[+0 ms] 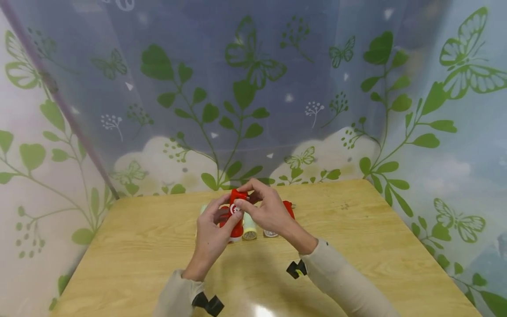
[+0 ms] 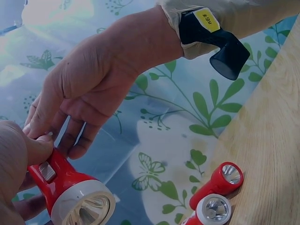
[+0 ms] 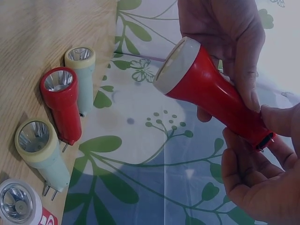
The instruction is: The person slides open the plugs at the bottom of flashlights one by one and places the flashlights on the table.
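Note:
A red flashlight (image 3: 215, 89) with a white head ring is held between the two hands above the table. My left hand (image 1: 211, 233) grips its body, the thumb along the side near a grey switch (image 2: 47, 171). My right hand (image 1: 271, 211) pinches the narrow tail end with thumb and fingers. In the right wrist view, a dark slot with small metal parts (image 3: 266, 141) shows at the tail, beside the right fingertips. The lens end points down and towards the person. In the head view, the fingers cover part of the flashlight and its round white emblem (image 1: 234, 209).
Behind the hands, several flashlights lie in a row on the wooden table (image 1: 336, 246): a red one (image 3: 65, 112), pale green ones with yellow rims (image 3: 47, 159), and a white-rimmed one (image 3: 21, 204). Some have exposed metal prongs (image 3: 50, 192). A leaf-patterned curtain (image 1: 190, 110) stands behind the table.

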Tool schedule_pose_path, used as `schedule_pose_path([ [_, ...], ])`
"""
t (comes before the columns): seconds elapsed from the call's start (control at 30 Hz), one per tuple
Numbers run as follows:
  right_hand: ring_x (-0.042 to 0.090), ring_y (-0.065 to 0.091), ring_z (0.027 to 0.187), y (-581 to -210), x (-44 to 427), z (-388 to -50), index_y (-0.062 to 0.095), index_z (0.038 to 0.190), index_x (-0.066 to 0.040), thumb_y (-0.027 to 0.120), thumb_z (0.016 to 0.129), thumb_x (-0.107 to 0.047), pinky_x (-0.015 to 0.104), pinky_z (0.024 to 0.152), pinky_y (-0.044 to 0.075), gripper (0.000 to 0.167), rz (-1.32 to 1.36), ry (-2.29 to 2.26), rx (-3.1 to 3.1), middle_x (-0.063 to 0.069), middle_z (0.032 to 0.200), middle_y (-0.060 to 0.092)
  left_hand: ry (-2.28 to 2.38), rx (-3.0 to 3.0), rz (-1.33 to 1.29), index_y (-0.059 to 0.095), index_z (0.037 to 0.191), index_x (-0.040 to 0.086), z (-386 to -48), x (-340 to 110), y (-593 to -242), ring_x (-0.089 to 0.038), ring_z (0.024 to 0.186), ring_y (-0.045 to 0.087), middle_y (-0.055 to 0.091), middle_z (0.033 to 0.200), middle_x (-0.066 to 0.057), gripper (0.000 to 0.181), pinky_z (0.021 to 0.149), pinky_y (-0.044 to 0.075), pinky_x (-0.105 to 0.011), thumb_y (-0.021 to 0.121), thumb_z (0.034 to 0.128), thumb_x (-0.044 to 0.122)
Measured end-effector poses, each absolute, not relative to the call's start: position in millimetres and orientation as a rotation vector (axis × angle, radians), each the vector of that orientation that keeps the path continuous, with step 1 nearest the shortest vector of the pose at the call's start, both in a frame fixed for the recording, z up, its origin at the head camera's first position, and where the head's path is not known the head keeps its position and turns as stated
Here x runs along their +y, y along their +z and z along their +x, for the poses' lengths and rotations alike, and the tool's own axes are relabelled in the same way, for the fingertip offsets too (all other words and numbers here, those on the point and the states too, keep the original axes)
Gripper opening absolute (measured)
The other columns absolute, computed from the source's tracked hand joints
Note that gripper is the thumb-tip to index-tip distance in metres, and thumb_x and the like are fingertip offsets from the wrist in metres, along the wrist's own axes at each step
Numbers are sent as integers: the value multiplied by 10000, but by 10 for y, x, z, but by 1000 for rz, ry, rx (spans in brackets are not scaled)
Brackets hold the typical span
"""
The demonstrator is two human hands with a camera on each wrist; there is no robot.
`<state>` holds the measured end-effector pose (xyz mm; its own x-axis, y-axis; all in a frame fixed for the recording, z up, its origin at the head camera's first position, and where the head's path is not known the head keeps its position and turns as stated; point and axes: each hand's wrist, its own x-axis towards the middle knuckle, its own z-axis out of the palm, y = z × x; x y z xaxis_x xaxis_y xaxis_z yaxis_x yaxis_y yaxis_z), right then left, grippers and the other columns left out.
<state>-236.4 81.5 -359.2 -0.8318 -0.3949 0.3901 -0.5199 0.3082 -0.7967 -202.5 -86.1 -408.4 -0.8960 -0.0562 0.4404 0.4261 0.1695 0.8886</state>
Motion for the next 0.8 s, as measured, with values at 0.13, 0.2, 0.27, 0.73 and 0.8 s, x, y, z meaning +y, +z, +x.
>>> schedule_pose_path([
  [0.13,133,691,858,-3583,818,-2368,665,1141,-172,722,951,-204,302,776,588,202,850,1554,-2442,13,1081,709,-1773,-2076,-353,637,1348,174,-2032,-859,-4086,-260,1015,741,654,1259,-33,452,838,618,-351,762,914,153],
  [0.2,141,695,859,-3583,818,-2366,665,1137,-167,726,947,-200,314,770,593,202,852,1559,-2444,22,1085,713,-1769,-2077,-352,640,1346,176,-2030,-860,-4095,-249,1009,743,657,1257,-33,456,832,616,-311,767,909,150],
  [0.27,146,694,861,-3585,819,-2362,663,1135,-158,729,944,-199,316,768,594,206,854,1562,-2455,31,1090,714,-1771,-2079,-348,640,1345,167,-2028,-861,-4110,-255,1002,743,658,1252,-42,465,824,611,-280,774,901,142],
  [0.73,198,708,937,-3596,823,-2407,641,1059,-124,739,935,-191,289,811,595,172,852,1593,-2469,71,1189,698,-1786,-2085,-334,629,1361,149,-2048,-862,-4125,-298,1012,739,648,1271,-82,482,826,615,-325,773,901,145],
  [0.8,196,710,931,-3603,818,-2418,641,1052,-121,740,934,-187,284,805,596,167,850,1592,-2471,75,1189,701,-1789,-2084,-330,629,1361,149,-2050,-862,-4126,-292,1013,740,649,1275,-81,482,822,616,-321,773,902,148],
])
